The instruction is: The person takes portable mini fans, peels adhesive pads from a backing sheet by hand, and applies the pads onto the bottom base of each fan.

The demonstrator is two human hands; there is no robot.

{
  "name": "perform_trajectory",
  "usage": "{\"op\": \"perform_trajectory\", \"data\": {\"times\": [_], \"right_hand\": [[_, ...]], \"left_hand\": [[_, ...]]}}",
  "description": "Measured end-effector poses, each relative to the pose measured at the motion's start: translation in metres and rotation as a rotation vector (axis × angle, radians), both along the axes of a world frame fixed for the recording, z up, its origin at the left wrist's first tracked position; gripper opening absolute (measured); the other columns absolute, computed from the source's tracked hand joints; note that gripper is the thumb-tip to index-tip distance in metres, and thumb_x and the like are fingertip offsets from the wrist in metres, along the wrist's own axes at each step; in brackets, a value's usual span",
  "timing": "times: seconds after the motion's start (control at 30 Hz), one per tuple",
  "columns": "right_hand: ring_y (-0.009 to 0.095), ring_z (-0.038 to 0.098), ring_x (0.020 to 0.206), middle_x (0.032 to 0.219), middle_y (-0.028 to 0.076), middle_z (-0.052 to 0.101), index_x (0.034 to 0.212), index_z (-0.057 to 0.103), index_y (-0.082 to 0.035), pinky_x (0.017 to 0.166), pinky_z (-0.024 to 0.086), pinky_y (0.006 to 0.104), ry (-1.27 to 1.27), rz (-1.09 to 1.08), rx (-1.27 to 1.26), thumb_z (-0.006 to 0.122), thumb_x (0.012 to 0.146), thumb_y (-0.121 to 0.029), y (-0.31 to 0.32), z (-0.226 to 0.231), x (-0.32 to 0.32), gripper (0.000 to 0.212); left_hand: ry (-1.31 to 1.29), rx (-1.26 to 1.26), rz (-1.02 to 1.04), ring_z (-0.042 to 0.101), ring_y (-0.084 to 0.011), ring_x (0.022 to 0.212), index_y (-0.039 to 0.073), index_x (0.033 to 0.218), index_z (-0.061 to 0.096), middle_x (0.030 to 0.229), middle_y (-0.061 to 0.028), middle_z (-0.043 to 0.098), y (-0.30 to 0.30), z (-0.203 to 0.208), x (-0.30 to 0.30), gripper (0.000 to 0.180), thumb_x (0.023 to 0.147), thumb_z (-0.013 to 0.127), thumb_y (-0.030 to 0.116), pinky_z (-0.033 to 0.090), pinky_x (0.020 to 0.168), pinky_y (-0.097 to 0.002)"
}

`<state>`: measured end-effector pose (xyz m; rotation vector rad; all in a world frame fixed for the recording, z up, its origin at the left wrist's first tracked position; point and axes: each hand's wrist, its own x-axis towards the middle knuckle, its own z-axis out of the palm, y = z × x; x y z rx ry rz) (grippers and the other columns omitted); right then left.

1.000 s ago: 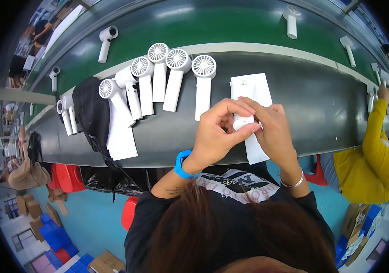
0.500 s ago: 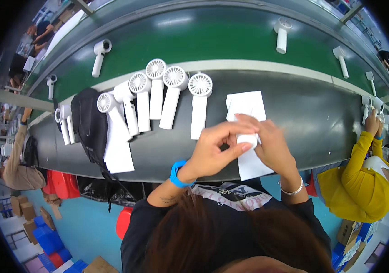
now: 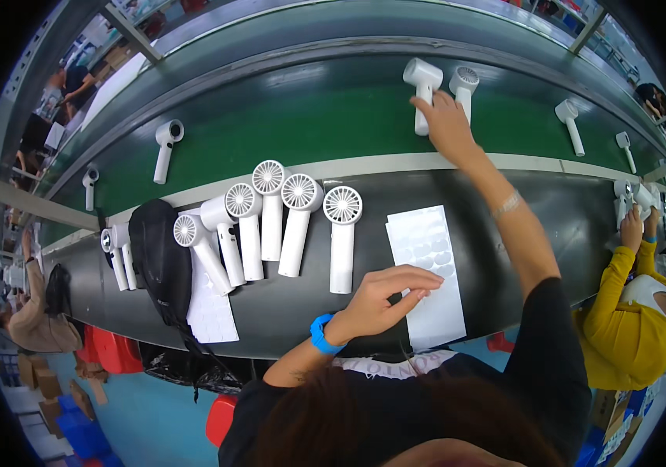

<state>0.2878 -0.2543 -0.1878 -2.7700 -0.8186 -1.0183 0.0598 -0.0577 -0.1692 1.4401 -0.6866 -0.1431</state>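
Observation:
My right hand point(image 3: 451, 128) reaches out over the green belt. Its fingers and thumb are round the handle of a white handheld fan point(image 3: 424, 75), beside a second white fan point(image 3: 465, 79). Near the table's front edge my left hand point(image 3: 383, 302), wearing a blue wristband, hovers over a white sheet of round stickers point(image 3: 435, 319). Its fingers are stretched out with the thumb a little apart, and I see nothing held. Left of the sheet a white fan point(image 3: 342, 233) lies alone. Several more fans point(image 3: 294, 226) form a group farther left.
The green belt point(image 3: 309, 117) runs beyond the dark table point(image 3: 504, 257), with more fans spaced along it. A black bag point(image 3: 160, 249) and another white sheet point(image 3: 212, 315) lie at the left. A person in yellow point(image 3: 621, 327) handles white fans at the right; another person sits far left.
My right hand has gone from beside my left hand out to the belt, with the white fan. The sticker sheet is now more exposed. My left hand stays near it, its fingers straighter.

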Motion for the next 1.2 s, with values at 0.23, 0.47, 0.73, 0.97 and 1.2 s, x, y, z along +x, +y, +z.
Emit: {"op": "perform_trajectory", "data": {"times": [0.23,0.47,0.73,0.97,1.2], "right_hand": [[0.032,0.052,0.103,0.109,0.018,0.055,0.122,0.048,-0.013,0.079,0.042,0.0429,0.195,-0.141,-0.049,0.052,0.076,0.003,0.022,-0.003,-0.002,0.049],[0.024,0.059,0.068,0.078,0.012,0.059,0.092,0.061,-0.001,0.062,0.046,0.0288,0.523,0.064,0.533,0.058,0.08,-0.002,0.001,0.009,-0.154,0.012],[0.019,0.055,0.065,0.079,0.01,0.054,0.088,0.06,0.001,0.058,0.044,0.0277,0.632,-0.122,0.675,0.061,0.077,0.001,0.003,-0.01,-0.214,0.011],[0.022,0.053,0.067,0.08,0.012,0.052,0.084,0.054,0.001,0.062,0.043,0.0286,0.72,-0.082,0.573,0.057,0.077,0.005,-0.004,-0.004,-0.208,0.008],[0.02,0.052,0.068,0.078,0.009,0.05,0.084,0.054,-0.002,0.061,0.042,0.0267,0.664,-0.085,0.457,0.057,0.079,0.001,-0.005,-0.004,-0.208,0.006]], "left_hand": [[-0.072,0.301,0.133,0.061,-0.0247,0.089,0.001,0.1,0.062,0.104,-0.0134,0.062,0.005,-0.031,0.01,0.022,0.078,0.059,0.001,0.049,0.075,-0.0305],[-0.328,0.555,0.243,0.045,-0.0309,0.105,0.003,0.104,0.058,0.117,-0.0117,0.051,0.002,-0.033,0.005,0.038,0.07,0.07,0.014,0.039,0.086,-0.0383],[-0.396,0.677,0.257,0.044,-0.0289,0.104,0.002,0.103,0.056,0.112,-0.0106,0.049,-0.013,-0.038,0.005,0.047,0.066,0.073,0.025,0.036,0.084,-0.0383],[-0.427,0.711,0.272,0.037,-0.0304,0.117,0.007,0.105,0.053,0.125,-0.012,0.042,-0.014,-0.042,0.008,0.054,0.066,0.073,0.037,0.028,0.093,-0.0401],[-0.357,0.747,0.285,0.035,-0.0298,0.121,-0.001,0.122,0.042,0.132,-0.0158,0.037,-0.014,-0.035,0.009,0.081,0.06,0.076,0.038,0.027,0.097,-0.0427]]}}
